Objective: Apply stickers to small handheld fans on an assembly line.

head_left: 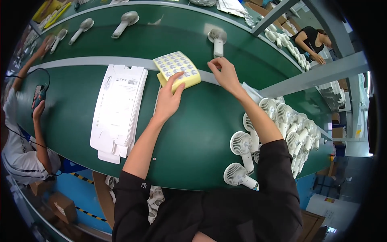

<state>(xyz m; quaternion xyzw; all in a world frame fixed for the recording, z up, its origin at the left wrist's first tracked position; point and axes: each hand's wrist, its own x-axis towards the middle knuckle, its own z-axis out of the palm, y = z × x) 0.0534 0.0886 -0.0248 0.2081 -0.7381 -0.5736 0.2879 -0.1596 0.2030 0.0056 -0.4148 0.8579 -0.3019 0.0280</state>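
Observation:
My left hand [169, 99] grips a stack of yellow-backed label sheets [177, 65], thumb and fingers on its near side. Small printed labels in rows cover the top sheet. My right hand [226, 75] is bent in a pinch to the right of the sheets; anything between its fingertips is too small to make out. Just beyond those fingertips a white handheld fan [218, 42] lies on the green belt, its handle toward me. Whether the fingers touch the handle cannot be told.
A stack of flattened white boxes [115, 109] lies left of my left forearm. Many white fans [284, 115] are piled on the right. More fans [125, 24] lie along the belt. A co-worker [30, 149] sits at left holding a dark tool; another person [312, 42] is at far right.

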